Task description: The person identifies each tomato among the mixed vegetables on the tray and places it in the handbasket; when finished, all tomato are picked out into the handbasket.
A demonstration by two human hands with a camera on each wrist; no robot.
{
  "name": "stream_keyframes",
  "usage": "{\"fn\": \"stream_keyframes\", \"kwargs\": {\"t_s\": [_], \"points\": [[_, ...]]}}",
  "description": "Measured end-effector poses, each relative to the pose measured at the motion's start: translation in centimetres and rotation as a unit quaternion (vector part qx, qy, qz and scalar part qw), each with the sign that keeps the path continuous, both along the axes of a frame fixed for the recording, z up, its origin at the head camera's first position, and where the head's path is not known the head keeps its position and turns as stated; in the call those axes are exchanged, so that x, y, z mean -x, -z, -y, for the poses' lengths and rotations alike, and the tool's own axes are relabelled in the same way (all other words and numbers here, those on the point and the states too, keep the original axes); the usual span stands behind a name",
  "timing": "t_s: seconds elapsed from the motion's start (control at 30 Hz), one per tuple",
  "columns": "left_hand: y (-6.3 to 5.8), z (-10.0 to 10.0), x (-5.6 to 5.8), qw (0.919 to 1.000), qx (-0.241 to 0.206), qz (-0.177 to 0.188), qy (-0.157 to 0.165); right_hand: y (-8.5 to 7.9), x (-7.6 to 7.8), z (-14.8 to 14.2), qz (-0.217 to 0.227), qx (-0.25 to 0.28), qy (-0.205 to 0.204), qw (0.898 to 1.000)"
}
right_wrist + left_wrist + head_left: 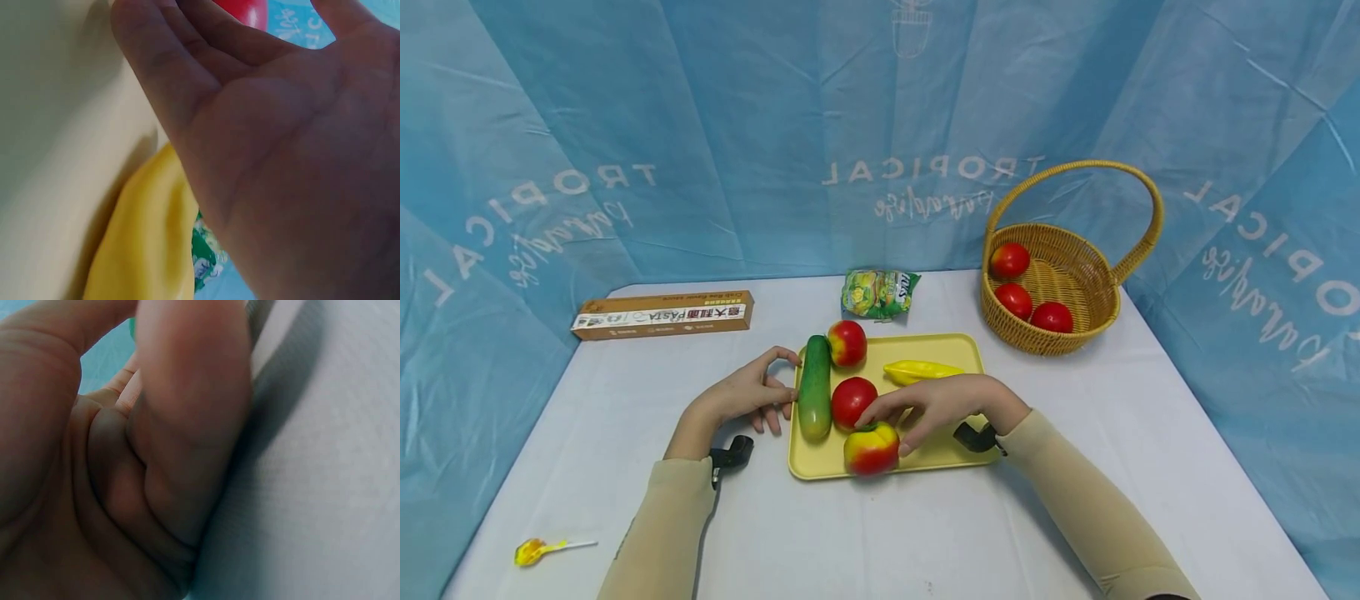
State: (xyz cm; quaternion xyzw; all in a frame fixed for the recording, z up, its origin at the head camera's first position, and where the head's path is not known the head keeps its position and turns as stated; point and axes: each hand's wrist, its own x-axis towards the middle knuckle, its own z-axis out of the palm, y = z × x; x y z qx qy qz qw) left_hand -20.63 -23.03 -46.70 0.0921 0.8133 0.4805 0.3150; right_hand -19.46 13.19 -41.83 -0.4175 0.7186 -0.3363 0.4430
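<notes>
A yellow tray (940, 454) holds a cucumber (815, 387), a tomato (854, 392), a red-and-yellow fruit with a green stem (871, 454), another red-and-yellow fruit (847, 343) and a long ridged yellow fruit (917, 370). My left hand (748, 392) rests at the tray's left rim beside the cucumber, its fingers loosely bent. With thumb and forefinger on two sides, my right hand (943, 404) pinches the stemmed fruit by the front rim. In the right wrist view the ridged yellow fruit (140, 237) lies under my palm. The left wrist view shows mostly my palm (125, 506).
At the back right stands a handled wicker basket (1093, 279) with several red fruits inside. A green snack bag (880, 293) lies behind the tray. To the left are a pasta box (662, 315) and, nearer, a lollipop (531, 552). Blue curtains enclose the white table.
</notes>
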Motion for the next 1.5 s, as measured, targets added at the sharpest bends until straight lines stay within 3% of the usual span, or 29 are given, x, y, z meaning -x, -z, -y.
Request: {"fn": "stream_keyframes", "kwargs": {"t_s": [0.37,0.53,0.8,0.93,1.07,1.23,1.5], "points": [[0.1,-0.1,0.2,0.9999,0.010,0.005,-0.004,0.4,-0.7,1.2,-0.007,-0.007,0.041,0.999],[0.1,-0.1,0.1,1.0000,0.009,0.001,-0.004,0.0,-0.6,0.7,-0.008,-0.008,0.038,0.999],[0.3,-0.1,0.0,1.0000,0.005,-0.003,-0.003,-1.6,0.2,-1.4,-0.031,0.055,0.021,0.998],[0.2,-0.1,0.0,1.0000,0.008,0.003,-0.005,-2.6,0.7,-3.3,-0.057,0.101,0.059,0.991],[0.1,0.0,0.0,0.9999,0.008,0.005,-0.007,-3.9,1.2,-5.6,-0.062,0.132,0.125,0.981],[0.1,0.0,0.1,1.0000,0.002,0.003,-0.004,-5.2,1.8,-8.3,-0.058,0.153,0.213,0.963],[0.1,-0.1,0.0,1.0000,0.001,0.007,-0.005,-5.8,2.2,-11.7,-0.065,0.165,0.313,0.933]]}}
